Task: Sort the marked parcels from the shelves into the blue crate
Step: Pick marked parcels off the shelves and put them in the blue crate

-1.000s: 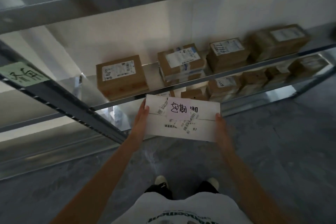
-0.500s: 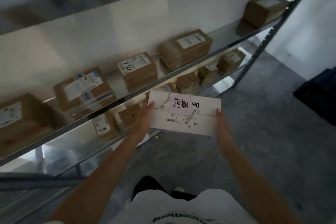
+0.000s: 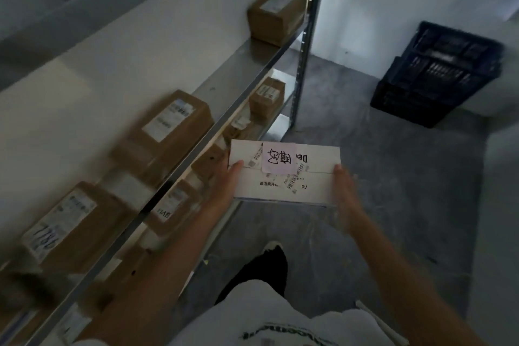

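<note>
Now both hands (image 3: 229, 180) (image 3: 344, 191), white parcel (image 3: 283, 189) held

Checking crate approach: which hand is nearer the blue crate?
Right. The right hand holds the white parcel's crate-side edge; the left hand holds the far edge, beside the shelves. Blue crate.

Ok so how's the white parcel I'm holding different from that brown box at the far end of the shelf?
The white parcel is white and flat; the brown box is plain cardboard and taller. The white parcel carries a pink handwritten note and several barcode stickers; the brown box shows one pale label on top. The white parcel is held between the left hand and right hand; the brown box rests on the shelf. Both are closed parcels.
</note>
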